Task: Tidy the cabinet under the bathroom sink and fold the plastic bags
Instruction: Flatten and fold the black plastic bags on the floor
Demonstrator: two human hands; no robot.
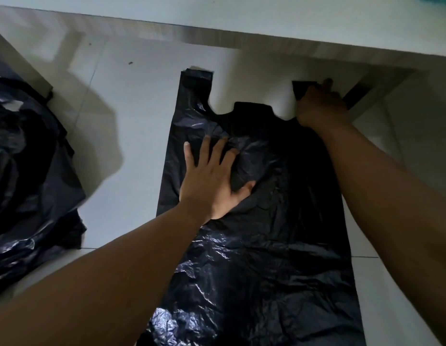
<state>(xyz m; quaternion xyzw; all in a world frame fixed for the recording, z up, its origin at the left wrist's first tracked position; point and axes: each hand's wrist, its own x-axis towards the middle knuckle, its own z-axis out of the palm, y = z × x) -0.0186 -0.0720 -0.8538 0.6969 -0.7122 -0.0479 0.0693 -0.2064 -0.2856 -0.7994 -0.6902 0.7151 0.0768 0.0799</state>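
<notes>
Black plastic bag [267, 245] lies lengthwise away on floor [132, 126]; left hand [212, 181] flat on mid-bag, right hand [319, 106] grips far rt handle [298, 89].

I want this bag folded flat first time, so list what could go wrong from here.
1. The black bag is crumpled under the left hand; folding now would likely trap creases and air.
2. The right hand grips the right handle near the cabinet edge; a hard pull may stretch or tear the thin plastic, or skew it against the left handle.
3. The pile of bags lies close on the left; a sweep could drag it in.
</notes>
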